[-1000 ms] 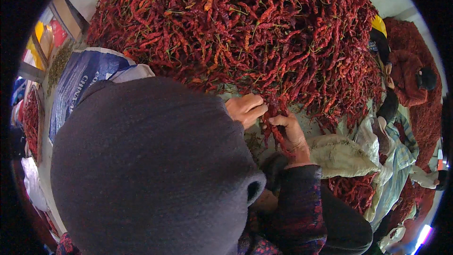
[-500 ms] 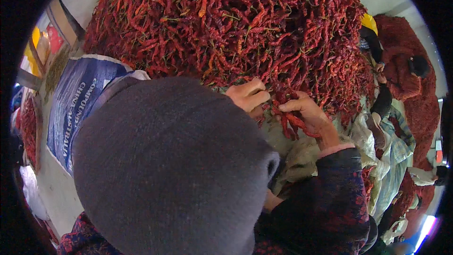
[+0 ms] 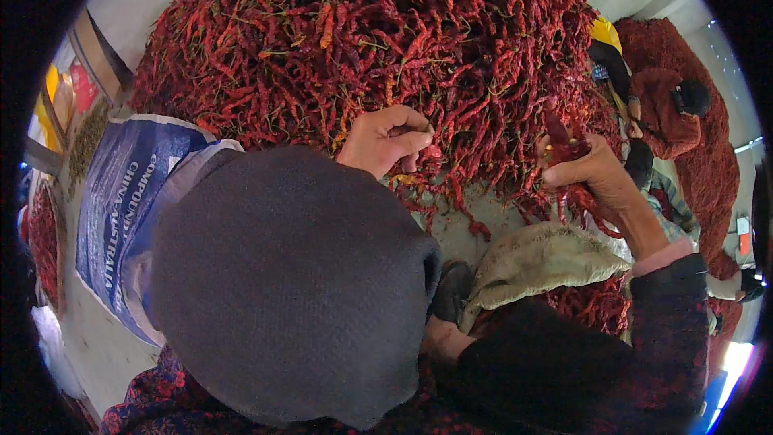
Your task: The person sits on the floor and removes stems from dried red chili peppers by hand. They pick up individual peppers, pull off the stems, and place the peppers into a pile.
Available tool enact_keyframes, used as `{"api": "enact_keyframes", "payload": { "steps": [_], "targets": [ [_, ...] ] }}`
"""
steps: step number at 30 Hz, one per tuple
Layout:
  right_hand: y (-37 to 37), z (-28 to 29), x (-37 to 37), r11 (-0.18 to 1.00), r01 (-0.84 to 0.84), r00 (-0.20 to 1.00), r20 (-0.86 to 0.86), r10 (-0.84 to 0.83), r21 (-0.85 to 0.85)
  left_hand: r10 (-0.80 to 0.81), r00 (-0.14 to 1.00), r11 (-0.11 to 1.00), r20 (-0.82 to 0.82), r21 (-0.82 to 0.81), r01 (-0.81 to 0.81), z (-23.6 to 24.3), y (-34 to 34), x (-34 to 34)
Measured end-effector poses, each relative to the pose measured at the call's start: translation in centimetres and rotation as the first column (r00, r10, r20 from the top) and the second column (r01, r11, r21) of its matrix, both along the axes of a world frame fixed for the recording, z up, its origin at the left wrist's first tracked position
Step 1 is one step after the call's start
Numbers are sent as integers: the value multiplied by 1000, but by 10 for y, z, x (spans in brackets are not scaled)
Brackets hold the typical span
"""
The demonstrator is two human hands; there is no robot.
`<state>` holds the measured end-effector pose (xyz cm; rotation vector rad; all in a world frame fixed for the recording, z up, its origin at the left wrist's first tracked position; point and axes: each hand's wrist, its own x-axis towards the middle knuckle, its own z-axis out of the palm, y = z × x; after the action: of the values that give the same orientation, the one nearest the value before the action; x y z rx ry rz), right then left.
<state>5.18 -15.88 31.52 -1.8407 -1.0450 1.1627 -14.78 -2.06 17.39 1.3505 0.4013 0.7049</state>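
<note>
A big heap of dried red chili peppers [image 3: 362,48], some with pale stems, fills the upper middle of the view. My right hand [image 3: 592,177], off the heap's near right edge, is closed around a bunch of red chili peppers [image 3: 568,141] that stick out above and below the fingers. Against the heap's front edge, my left hand [image 3: 386,141] has its fingers curled and the thumb near the forefinger. Whether anything is pinched there is hidden. A grey knitted cap [image 3: 290,290] covers the lower middle, hiding most of the left forearm.
An open pale woven sack [image 3: 547,262] with chili peppers inside lies below my right hand. A dark shoe [image 3: 452,290] is beside it. Loose peppers [image 3: 475,225] lie on the floor. A blue and white sack [image 3: 121,217] stands at left. Another person [image 3: 616,72] sits at far right.
My hands have moved apart: the right went rightward with the bunch of chili peppers, the left slightly up and left. The woven sack and the peppers in it now show more fully.
</note>
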Motion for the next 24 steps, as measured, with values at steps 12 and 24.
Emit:
{"api": "enact_keyframes", "payload": {
  "steps": [12,24],
  "targets": [
    [8,-53,-3,998,-66,990,-124,62,-21,-217,960,969,176,156,190,13,-13,45],
    [-15,-196,-56,975,217,838,-519,-168,35,-78,960,900,-268,395,183,-62,-38,15]
  ]
}}
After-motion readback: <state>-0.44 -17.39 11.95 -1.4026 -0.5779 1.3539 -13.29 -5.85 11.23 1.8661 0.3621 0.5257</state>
